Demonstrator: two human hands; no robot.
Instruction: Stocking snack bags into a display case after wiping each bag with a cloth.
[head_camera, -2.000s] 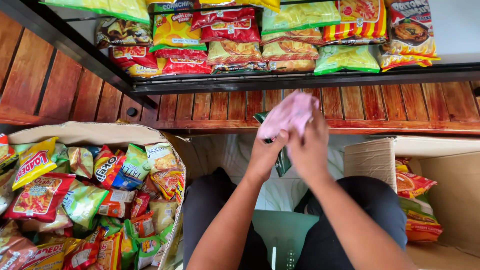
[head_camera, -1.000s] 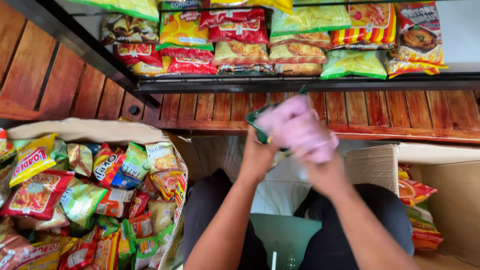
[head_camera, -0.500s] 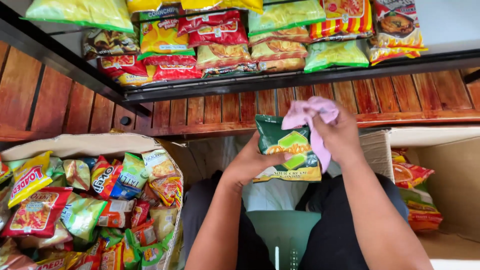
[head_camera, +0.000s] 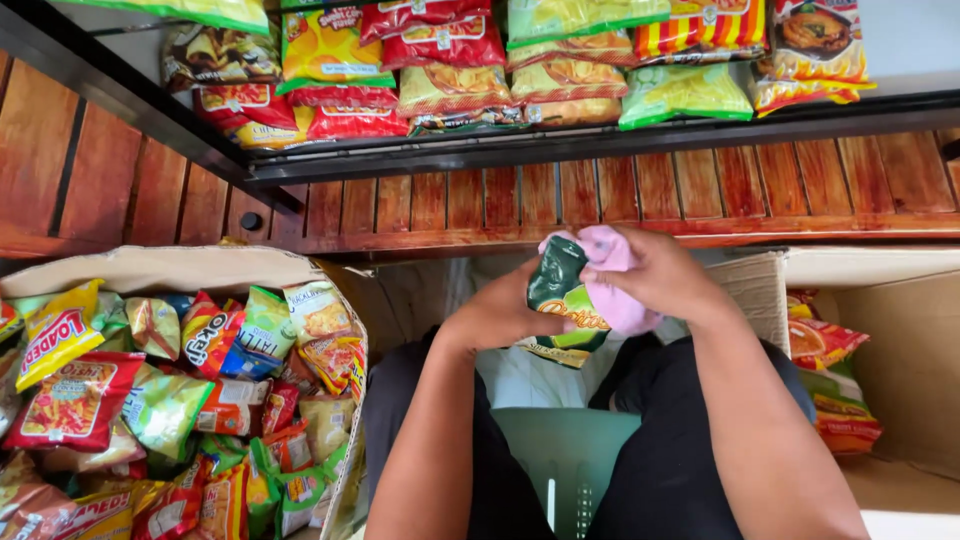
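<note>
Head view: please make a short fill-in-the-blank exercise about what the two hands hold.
1. The left hand holds a ____ snack packet.
2. The right hand presses a ____ cloth on that packet.
3. The open cardboard box full of snack packets stands on the person's ____ side.

Missing words: green; pink; left

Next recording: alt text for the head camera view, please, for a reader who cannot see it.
Seen from above, a seated person's left hand holds a green snack packet while the right hand presses a pink cloth against it. A cardboard box of assorted snack packets sits to the left, and a shelf of stocked snacks runs above.
</note>
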